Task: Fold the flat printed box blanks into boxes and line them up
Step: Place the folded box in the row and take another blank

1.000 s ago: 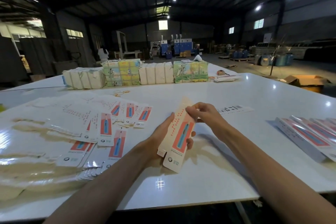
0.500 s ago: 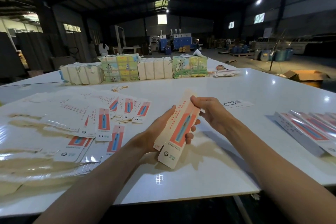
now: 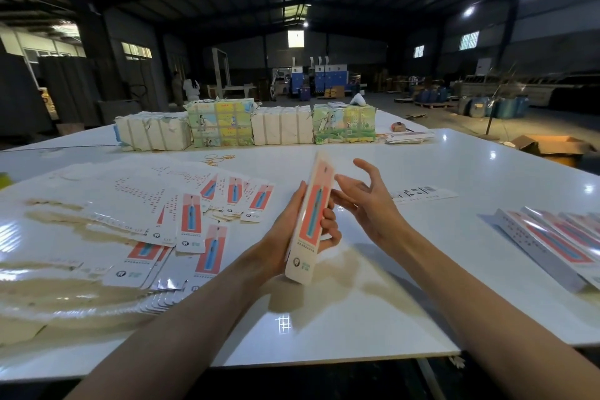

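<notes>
A long, narrow printed cardboard box (image 3: 311, 221) – white, with a coral-red panel showing a blue toothbrush – is standing nearly upright in the air, above the near middle of a glossy white table (image 3: 324, 318). The left hand (image 3: 284, 232) is gripping it around the lower half, with the thumb lying along the left edge and the fingers (image 3: 329, 226) curling round the back so that their tips are showing on the right side. The right hand (image 3: 368, 203) is hovering just beside the box's right edge with its palm facing the box and its fingers spread and loosely bent, holding nothing; whether a fingertip is touching the card cannot be told.

To the left, a loose spread of flat box blanks (image 3: 188, 224) with the same print is lying overlapped on the table. To the right, a row of folded boxes (image 3: 552, 237) is lying side by side near the table's edge. Beyond the right hand, a white barcode strip (image 3: 422, 193) is lying flat.

Along the far edge, strapped paper bundles (image 3: 220, 122) – some plain white, some with green and yellow pictures – are sitting in a line. Behind them, a dim warehouse is stretching back, with a person in white (image 3: 191, 88) standing far off on the left.
</notes>
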A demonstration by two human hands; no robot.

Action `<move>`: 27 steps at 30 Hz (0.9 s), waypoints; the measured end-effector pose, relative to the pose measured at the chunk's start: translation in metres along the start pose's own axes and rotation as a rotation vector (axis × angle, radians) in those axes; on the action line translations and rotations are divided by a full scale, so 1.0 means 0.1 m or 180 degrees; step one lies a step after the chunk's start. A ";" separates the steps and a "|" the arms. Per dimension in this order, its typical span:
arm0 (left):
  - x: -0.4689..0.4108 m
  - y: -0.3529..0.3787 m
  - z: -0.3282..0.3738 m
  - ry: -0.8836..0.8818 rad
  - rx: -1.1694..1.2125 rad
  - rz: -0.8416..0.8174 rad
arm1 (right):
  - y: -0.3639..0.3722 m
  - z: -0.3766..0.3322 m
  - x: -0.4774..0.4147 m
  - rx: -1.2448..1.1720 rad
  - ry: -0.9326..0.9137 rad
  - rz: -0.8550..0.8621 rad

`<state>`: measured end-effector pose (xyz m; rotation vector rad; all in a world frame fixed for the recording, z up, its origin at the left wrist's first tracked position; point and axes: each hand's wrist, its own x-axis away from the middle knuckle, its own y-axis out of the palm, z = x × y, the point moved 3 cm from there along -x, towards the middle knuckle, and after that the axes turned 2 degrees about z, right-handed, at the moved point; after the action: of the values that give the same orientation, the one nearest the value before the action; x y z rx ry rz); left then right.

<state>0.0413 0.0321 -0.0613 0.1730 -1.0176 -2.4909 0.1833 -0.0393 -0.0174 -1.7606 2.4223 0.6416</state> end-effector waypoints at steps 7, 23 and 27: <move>0.04 0.05 -0.02 0.0302 -0.0773 0.0460 | 0.05 0.04 0.06 0.0221 0.0017 -0.0272; 0.14 0.16 0.17 0.1680 -0.3482 0.1046 | -0.02 0.12 0.01 0.1113 0.0030 -0.0466; 0.15 0.16 0.19 0.1674 -0.3476 0.1149 | 0.02 0.08 0.04 0.1111 -0.0149 -0.0431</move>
<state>0.0284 0.0272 -0.0355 0.2400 0.5104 -2.1291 0.1787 -0.0395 -0.0253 -1.7201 2.1952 0.2252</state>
